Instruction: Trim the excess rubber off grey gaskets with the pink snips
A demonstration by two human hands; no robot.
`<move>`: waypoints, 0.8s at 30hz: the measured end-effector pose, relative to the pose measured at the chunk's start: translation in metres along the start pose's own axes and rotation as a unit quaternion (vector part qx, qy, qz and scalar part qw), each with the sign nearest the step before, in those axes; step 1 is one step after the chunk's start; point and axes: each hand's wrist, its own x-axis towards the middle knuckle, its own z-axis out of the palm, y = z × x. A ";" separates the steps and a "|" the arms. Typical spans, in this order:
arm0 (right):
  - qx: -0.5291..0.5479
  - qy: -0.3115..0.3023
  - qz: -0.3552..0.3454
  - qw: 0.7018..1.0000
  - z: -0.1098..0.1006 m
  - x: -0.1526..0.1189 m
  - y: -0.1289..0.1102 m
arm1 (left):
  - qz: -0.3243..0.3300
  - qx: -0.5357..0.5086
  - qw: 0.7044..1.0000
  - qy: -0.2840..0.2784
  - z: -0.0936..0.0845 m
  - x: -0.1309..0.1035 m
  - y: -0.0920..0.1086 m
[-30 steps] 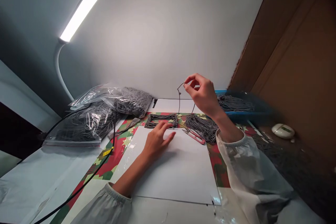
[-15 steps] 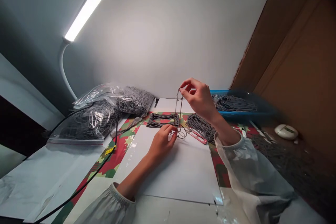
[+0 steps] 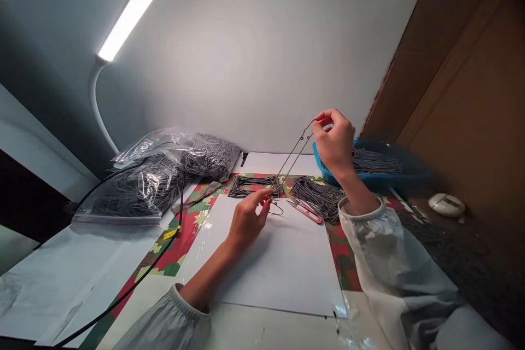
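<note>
A thin dark bent-wire frame (image 3: 292, 152) with small loops is stretched slantwise between my hands. My right hand (image 3: 334, 139), raised in front of the wall, pinches its upper end. Lower down, over the white sheet (image 3: 270, 268), my left hand (image 3: 248, 219) pinches its lower end, where a round wire curve (image 3: 279, 212) hangs out below the fingers. Behind my left hand lies a stack of rectangular wire frames (image 3: 246, 186). A pile of dark wire pieces (image 3: 314, 197) lies below my right hand, with red-handled snips (image 3: 307, 212) beside it.
Plastic bags full of wire pieces (image 3: 143, 191) stand at the left, with a black cable (image 3: 135, 287) in front. A blue tray (image 3: 369, 179) of wires sits at the right, near a white rounded device (image 3: 446, 205). A lit lamp (image 3: 139, 11) hangs at upper left.
My right hand has moved right and slightly up, tilting the wire frame from nearly upright to a slant. My left hand has stayed almost in place, still pinching the lower end.
</note>
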 end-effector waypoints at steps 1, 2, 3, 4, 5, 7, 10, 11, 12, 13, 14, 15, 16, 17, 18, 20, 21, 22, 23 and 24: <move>-0.006 0.003 0.001 1.000 -0.001 0.001 0.001 | -0.002 0.006 1.000 -0.001 0.000 0.000 0.000; -0.011 0.006 0.002 1.000 -0.003 0.003 0.001 | -0.003 0.011 1.000 -0.003 0.000 -0.001 0.000; -0.015 0.010 0.004 1.000 -0.004 0.004 0.002 | -0.004 0.018 1.000 -0.007 0.000 -0.001 0.000; -0.018 0.014 0.006 1.000 -0.005 0.005 0.002 | -0.005 0.025 1.000 -0.012 0.000 -0.001 0.000; -0.020 0.018 0.007 1.000 -0.006 0.006 0.002 | -0.005 0.032 0.999 -0.017 0.000 -0.002 0.000; -0.022 0.024 0.009 0.999 -0.008 0.007 0.002 | -0.006 0.047 0.999 -0.028 0.000 -0.003 0.000; -0.022 0.031 0.010 0.999 -0.009 0.009 0.002 | -0.006 0.069 0.996 -0.049 -0.001 -0.003 -0.001; -0.022 0.033 0.010 0.999 -0.010 0.010 0.003 | -0.005 0.077 0.995 -0.056 -0.001 -0.003 -0.001; -0.023 0.037 0.010 0.999 -0.010 0.010 0.003 | -0.004 0.085 0.994 -0.063 -0.002 -0.003 -0.002; -0.025 0.042 0.010 0.999 -0.010 0.011 0.004 | -0.004 0.092 0.993 -0.069 -0.002 -0.003 -0.002; -0.027 0.047 0.010 0.999 -0.010 0.012 0.004 | -0.003 0.099 0.992 -0.075 -0.002 -0.003 -0.002; -0.028 0.052 0.009 0.998 -0.011 0.012 0.005 | -0.002 0.105 0.991 -0.080 -0.003 -0.003 -0.002; -0.030 0.059 0.009 0.998 -0.011 0.013 0.006 | -0.001 0.110 0.990 -0.085 -0.003 -0.004 -0.003; -0.032 0.067 0.008 0.997 -0.012 0.014 0.006 | 0.000 0.115 0.989 -0.090 -0.003 -0.004 -0.003; -0.033 0.075 0.008 0.997 -0.013 0.015 0.007 | 0.002 0.120 0.988 -0.094 -0.003 -0.004 -0.004; -0.035 0.091 0.007 0.995 -0.015 0.017 0.007 | 0.003 0.129 0.986 -0.102 -0.003 -0.004 -0.005; -0.037 0.095 0.008 0.995 -0.017 0.018 0.007 | 0.003 0.133 0.986 -0.105 -0.003 -0.004 -0.006; -0.039 0.094 0.009 0.995 -0.018 0.018 0.006 | 0.003 0.137 0.985 -0.106 -0.003 -0.005 -0.006; -0.042 0.090 0.011 0.995 -0.018 0.018 0.005 | 0.002 0.140 0.984 -0.107 -0.003 -0.005 -0.006; -0.044 0.079 0.012 0.996 -0.019 0.018 0.004 | 0.001 0.142 0.984 -0.106 -0.003 -0.005 -0.007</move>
